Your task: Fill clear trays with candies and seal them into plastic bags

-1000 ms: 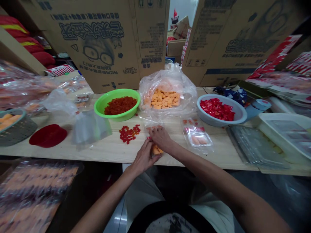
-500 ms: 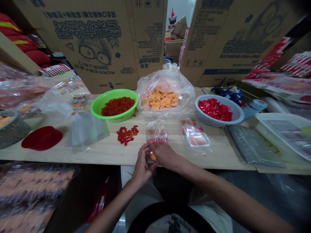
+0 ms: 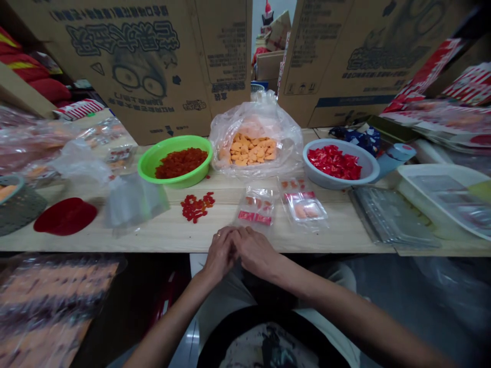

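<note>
My left hand (image 3: 220,253) and my right hand (image 3: 253,250) meet at the table's front edge, fingers curled in and touching. Whatever lies between them is hidden behind the knuckles. Just beyond the fingers is a clear packet (image 3: 256,207) with orange-brown pieces at its far end and red sachets at its near end. To its right lies another clear packet (image 3: 305,207), holding small pieces, a red sachet and a clear tray of orange stuff. A loose heap of small red-orange pieces (image 3: 196,205) sits left of the hands.
Along the back stand a green bowl (image 3: 143,166) of red-brown pieces, a plastic bag (image 3: 287,138) of orange pieces and a blue-grey bowl (image 3: 320,177) of red sachets. Clear trays (image 3: 387,220) and a white tub (image 3: 408,176) are right. Cardboard boxes (image 3: 226,61) rise behind.
The orange piece that showed between my hands is now out of sight. The nearer packet has shifted right and sits apart from my fingers. The view has tilted slightly.
</note>
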`<action>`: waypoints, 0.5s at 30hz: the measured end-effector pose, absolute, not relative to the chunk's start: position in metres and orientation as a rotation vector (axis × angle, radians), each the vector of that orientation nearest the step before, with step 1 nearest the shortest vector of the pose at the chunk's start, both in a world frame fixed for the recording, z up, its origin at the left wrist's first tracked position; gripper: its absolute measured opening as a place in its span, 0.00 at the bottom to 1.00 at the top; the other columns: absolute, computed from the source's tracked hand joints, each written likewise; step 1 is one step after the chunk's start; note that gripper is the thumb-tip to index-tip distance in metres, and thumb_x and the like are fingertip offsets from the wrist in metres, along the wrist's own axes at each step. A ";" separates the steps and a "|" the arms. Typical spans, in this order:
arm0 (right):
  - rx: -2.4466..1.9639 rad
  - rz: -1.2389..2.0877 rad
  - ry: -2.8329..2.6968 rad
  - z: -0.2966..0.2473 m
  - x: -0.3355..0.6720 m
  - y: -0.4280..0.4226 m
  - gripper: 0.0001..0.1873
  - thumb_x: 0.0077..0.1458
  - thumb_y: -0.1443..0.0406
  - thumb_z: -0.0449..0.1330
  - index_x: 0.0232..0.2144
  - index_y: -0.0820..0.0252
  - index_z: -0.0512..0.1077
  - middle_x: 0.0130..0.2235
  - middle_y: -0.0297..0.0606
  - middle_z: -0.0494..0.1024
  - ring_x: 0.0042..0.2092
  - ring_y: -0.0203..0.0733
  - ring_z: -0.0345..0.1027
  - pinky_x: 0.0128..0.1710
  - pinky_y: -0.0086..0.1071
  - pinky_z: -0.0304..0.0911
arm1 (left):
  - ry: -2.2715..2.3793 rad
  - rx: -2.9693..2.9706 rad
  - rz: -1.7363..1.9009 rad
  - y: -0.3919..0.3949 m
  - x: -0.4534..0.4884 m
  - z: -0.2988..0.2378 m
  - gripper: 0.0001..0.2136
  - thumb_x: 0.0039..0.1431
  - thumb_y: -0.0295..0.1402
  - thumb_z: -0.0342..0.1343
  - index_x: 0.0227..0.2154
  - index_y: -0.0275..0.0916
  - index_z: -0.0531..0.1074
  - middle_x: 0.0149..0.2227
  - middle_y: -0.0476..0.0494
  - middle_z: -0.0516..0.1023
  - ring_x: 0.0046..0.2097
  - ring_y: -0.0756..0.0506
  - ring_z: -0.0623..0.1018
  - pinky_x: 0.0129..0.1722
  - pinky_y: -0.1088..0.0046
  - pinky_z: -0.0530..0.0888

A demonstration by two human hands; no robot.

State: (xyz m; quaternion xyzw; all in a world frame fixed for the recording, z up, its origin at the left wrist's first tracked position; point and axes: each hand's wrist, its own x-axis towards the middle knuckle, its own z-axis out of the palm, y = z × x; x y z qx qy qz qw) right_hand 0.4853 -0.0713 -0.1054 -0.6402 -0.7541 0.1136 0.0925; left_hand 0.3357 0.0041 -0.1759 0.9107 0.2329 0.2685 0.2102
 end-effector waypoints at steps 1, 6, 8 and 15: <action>-1.894 0.315 -2.269 -0.106 0.482 -0.075 0.19 0.56 0.74 0.54 0.51 0.68 0.68 0.48 0.53 0.74 0.48 0.53 0.69 0.44 0.42 0.67 | 0.647 2.539 0.782 0.004 0.338 -0.176 0.17 0.57 0.28 0.53 0.50 0.39 0.69 0.51 0.35 0.72 0.54 0.36 0.71 0.52 0.52 0.72; -1.814 0.255 -2.388 -0.110 0.472 -0.095 0.19 0.54 0.74 0.55 0.50 0.71 0.69 0.52 0.60 0.72 0.51 0.55 0.68 0.46 0.43 0.67 | 0.716 2.553 0.853 -0.004 0.348 -0.174 0.06 0.62 0.31 0.51 0.35 0.40 0.73 0.38 0.41 0.74 0.42 0.41 0.72 0.42 0.60 0.70; -1.805 0.284 -2.373 -0.111 0.475 -0.101 0.19 0.53 0.75 0.56 0.48 0.71 0.70 0.50 0.60 0.73 0.50 0.55 0.68 0.45 0.42 0.67 | 0.770 2.554 0.883 -0.007 0.350 -0.173 0.08 0.63 0.31 0.50 0.35 0.41 0.74 0.35 0.43 0.74 0.39 0.42 0.71 0.40 0.61 0.70; -1.762 0.236 -2.177 -0.109 0.488 -0.113 0.17 0.49 0.76 0.54 0.42 0.67 0.71 0.44 0.52 0.74 0.46 0.51 0.67 0.45 0.40 0.66 | 0.466 2.472 1.061 -0.007 0.358 -0.166 0.15 0.67 0.37 0.49 0.52 0.44 0.75 0.62 0.36 0.65 0.65 0.35 0.61 0.59 0.45 0.67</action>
